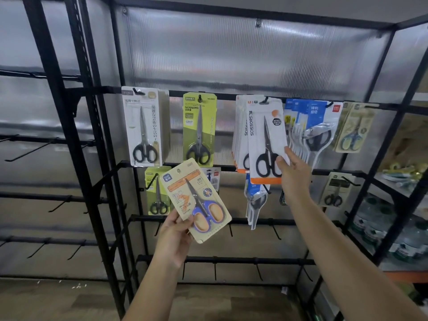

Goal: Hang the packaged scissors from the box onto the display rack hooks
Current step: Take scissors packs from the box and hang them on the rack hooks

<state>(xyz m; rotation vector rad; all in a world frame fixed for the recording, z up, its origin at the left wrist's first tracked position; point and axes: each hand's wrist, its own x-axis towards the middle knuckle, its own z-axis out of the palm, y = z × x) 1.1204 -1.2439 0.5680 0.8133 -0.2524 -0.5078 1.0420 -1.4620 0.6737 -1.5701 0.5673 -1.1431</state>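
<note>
My left hand (174, 235) grips the lower left corner of a beige card pack of blue-and-cream handled scissors (196, 200), held tilted in front of the black display rack (222, 95). My right hand (293, 172) pinches the lower right edge of a white and orange pack of black-handled scissors (266, 137). That pack's top hole sits at a hook (264, 101) on the upper rail, in front of a stack of like packs. The box is not in view.
Other packs hang on the upper rail: a white one (143, 123), a green one (200, 128), blue ones (310, 126) and a beige one (354, 128). Bare hooks (276, 232) line the lower rails. Shelves with bottles (382, 230) stand at right.
</note>
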